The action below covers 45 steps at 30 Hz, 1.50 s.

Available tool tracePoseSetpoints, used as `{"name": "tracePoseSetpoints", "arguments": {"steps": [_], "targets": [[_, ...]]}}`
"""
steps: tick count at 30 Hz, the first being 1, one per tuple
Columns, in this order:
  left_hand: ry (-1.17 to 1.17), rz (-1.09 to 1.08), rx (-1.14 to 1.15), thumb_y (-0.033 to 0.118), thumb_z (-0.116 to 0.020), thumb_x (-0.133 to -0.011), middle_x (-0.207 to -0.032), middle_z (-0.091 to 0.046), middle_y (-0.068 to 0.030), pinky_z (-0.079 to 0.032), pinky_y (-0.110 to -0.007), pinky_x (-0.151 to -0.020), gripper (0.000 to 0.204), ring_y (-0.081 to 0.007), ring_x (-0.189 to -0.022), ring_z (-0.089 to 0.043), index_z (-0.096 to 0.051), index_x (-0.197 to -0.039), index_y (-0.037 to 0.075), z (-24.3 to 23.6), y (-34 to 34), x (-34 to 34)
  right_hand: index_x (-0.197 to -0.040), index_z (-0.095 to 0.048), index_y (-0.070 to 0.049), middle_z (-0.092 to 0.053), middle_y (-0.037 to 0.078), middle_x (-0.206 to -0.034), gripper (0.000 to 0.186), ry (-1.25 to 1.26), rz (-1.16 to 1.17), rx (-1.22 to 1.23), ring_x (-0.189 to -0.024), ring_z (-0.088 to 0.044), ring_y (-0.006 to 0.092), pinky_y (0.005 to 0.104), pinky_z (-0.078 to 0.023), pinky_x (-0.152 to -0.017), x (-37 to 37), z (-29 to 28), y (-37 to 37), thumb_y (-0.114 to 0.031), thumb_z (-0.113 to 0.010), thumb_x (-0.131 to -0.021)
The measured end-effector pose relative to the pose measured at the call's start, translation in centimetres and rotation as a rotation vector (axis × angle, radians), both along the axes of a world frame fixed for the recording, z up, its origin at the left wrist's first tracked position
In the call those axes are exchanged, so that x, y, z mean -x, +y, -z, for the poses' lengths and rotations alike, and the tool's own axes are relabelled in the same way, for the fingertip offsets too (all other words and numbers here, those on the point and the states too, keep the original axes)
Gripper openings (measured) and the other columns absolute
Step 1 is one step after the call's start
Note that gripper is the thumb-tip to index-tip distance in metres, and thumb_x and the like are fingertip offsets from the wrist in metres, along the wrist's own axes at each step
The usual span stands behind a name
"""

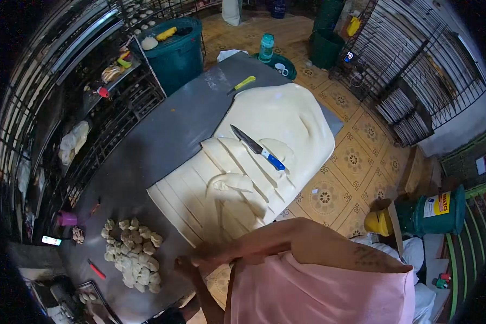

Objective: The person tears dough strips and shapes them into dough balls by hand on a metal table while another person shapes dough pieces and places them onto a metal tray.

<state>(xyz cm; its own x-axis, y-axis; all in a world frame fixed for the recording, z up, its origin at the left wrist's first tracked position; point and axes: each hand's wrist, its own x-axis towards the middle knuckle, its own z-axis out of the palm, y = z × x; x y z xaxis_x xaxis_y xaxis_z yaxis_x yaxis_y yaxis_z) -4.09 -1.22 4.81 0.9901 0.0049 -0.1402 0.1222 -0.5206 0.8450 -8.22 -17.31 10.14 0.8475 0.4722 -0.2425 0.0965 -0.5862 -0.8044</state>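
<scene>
While hands [191, 263] are meeting at near desk [162, 135] edge, grip hard to tell, pale dough sheet [264, 140] is lying cut into strips, blue-handled knife [257, 147] resting on it, dough pieces [133, 252] piling nearby.

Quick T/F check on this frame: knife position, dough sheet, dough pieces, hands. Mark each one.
1. A blue-handled knife lies on the dough sheet. True.
2. The dough sheet is uncut. False: its near part is sliced into parallel strips.
3. A pile of small dough pieces sits on the grey table, to the left of the sheet. True.
4. The right hand holds the knife. False: the knife lies alone, and both hands are at the table's near edge.
5. The left hand is next to the right hand. True.
</scene>
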Motion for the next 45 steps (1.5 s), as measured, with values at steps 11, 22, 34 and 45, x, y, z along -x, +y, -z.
{"name": "tracePoseSetpoints", "arguments": {"steps": [11,22,34,45], "targets": [[-0.088,0.287,-0.024,0.018,-0.055,-0.093,-0.133,-0.048,-0.0203,-0.042,-0.037,-0.098,0.049,-0.0277,-0.12,-0.05,-0.042,-0.136,-0.001,-7.5,5.7,-4.1,-0.099,-0.057,-0.003,-0.061,0.019,-0.092,0.034,-0.083,0.07,-0.474,-0.088,-0.062,0.0371,0.0463,-0.049,-0.073,-4.3,4.2,3.6,-0.034,-0.06,-0.085],[0.367,0.223,0.413,0.021,-0.055,-0.093,-0.123,-0.052,-0.0213,-0.044,-0.039,-0.091,0.042,-0.0294,-0.109,-0.052,-0.046,-0.127,-0.002,-1.2,1.9,1.9,-0.102,-0.058,-0.006,-0.061,0.014,-0.097,0.024,-0.46,0.111,-0.048,-0.089,-0.059,0.0305,0.0424,-0.049,-0.075,-1.0,4.0,2.9,-0.027,-0.058,-0.09],[0.307,0.143,0.278,0.024,-0.054,-0.093,-0.112,-0.055,-0.0223,-0.045,-0.041,-0.084,0.036,-0.0312,-0.098,-0.055,-0.051,-0.118,-0.002,-0.3,0.5,2.1,-0.083,-0.065,-0.003,-0.066,0.021,-0.085,0.022,-0.019,-0.009,0.189,-0.087,-0.066,0.0336,0.0424,-0.052,-0.073,-1.4,0.8,-0.4,-0.025,-0.063,-0.079],[0.255,0.117,0.238,0.027,-0.054,-0.094,-0.102,-0.059,-0.0233,-0.047,-0.043,-0.077,0.034,-0.0329,-0.088,-0.057,-0.055,-0.109,-0.003,-0.1,-0.4,1.3,-0.104,-0.056,0.002,-0.063,0.022,-0.097,0.04,-0.183,-0.127,-0.575,-0.088,-0.064,0.0355,0.0449,-0.051,-0.073,-3.8,-2.0,4.4,-0.027,-0.065,-0.078]]}}
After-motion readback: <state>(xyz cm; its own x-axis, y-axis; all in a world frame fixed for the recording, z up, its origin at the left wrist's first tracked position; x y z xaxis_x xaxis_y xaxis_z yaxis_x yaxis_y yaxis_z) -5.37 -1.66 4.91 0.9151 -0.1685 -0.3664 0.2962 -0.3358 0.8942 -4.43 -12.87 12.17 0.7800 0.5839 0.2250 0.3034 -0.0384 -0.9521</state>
